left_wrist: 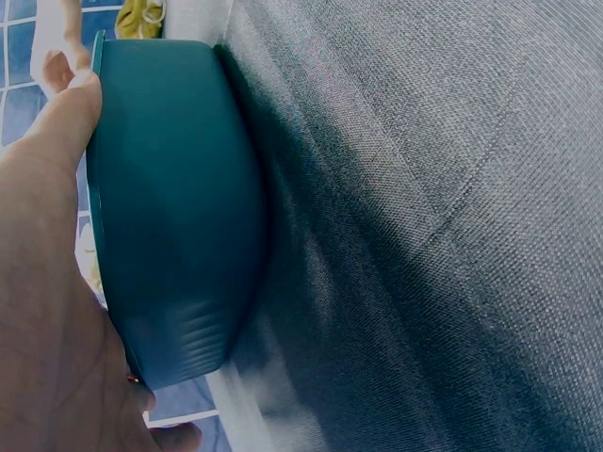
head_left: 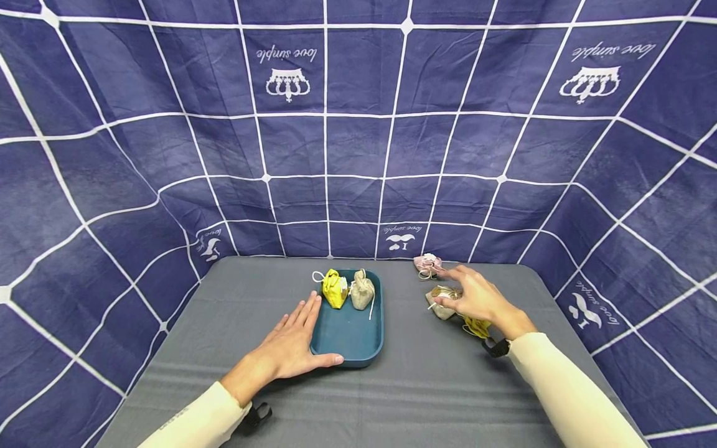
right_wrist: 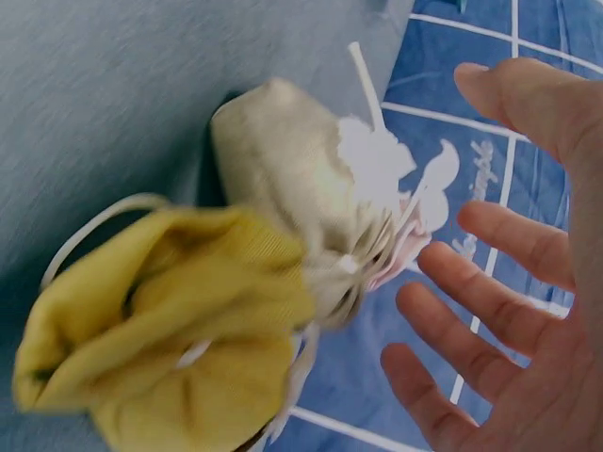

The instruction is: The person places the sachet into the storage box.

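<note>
A teal tray [head_left: 347,339] stands on the grey-covered table with a yellow drawstring pouch [head_left: 334,291] and a beige drawstring pouch [head_left: 362,291] at its far end. My left hand [head_left: 288,351] rests along the tray's left and near rim, fingers straight and thumb spread. To the right, my right hand [head_left: 478,295] hovers over a second beige pouch [right_wrist: 283,160], fingers spread apart from it in the right wrist view. Another yellow pouch [right_wrist: 188,330] lies beside that one, partly under my right wrist in the head view. Just beyond my right fingertips is a pink pouch [head_left: 428,265].
A blue cloth with white grid lines [head_left: 358,149] hangs behind the table and along both sides. The grey table cover [head_left: 235,311] has slight creases near the front. A dark strap [head_left: 495,347] shows at my right wrist, another [head_left: 257,415] at my left.
</note>
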`<action>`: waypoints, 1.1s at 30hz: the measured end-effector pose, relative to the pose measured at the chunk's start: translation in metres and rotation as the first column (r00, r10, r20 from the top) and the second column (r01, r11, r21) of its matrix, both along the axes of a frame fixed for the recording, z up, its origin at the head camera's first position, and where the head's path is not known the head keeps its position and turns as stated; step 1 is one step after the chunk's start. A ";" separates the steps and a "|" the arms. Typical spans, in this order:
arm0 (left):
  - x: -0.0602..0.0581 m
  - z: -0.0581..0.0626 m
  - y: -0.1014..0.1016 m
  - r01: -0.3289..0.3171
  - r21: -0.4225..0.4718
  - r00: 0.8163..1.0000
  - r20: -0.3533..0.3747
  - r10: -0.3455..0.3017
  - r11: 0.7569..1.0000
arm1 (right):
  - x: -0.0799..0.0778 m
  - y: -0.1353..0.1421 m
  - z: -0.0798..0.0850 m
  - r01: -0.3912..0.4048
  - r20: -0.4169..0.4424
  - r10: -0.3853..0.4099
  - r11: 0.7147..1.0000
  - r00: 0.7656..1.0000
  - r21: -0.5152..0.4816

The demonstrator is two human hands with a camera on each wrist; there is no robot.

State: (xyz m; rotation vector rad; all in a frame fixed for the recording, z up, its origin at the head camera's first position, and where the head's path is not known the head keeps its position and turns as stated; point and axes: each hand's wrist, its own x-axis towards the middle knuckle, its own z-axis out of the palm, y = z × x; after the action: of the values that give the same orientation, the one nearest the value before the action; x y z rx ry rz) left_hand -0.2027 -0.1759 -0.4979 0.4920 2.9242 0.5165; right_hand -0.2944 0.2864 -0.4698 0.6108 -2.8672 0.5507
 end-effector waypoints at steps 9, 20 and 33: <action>0.000 0.000 0.000 -0.001 -0.005 1.000 0.005 0.001 1.000 | 0.008 0.034 -0.008 -0.083 0.053 0.085 0.995 0.995 -0.055; 0.001 0.001 0.000 0.001 -0.011 1.000 0.007 -0.001 1.000 | 0.022 0.084 -0.013 -0.204 0.075 0.210 0.975 0.975 -0.089; 0.001 0.000 0.001 0.002 0.017 1.000 -0.003 -0.002 1.000 | 0.022 0.095 -0.010 -0.336 0.250 0.362 0.931 0.898 -0.144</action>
State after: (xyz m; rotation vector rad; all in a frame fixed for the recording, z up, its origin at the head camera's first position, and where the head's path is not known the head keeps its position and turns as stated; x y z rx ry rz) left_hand -0.2018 -0.1751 -0.4979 0.4978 2.9238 0.5413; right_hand -0.2720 0.3813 -0.4799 1.1287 -2.9679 0.8856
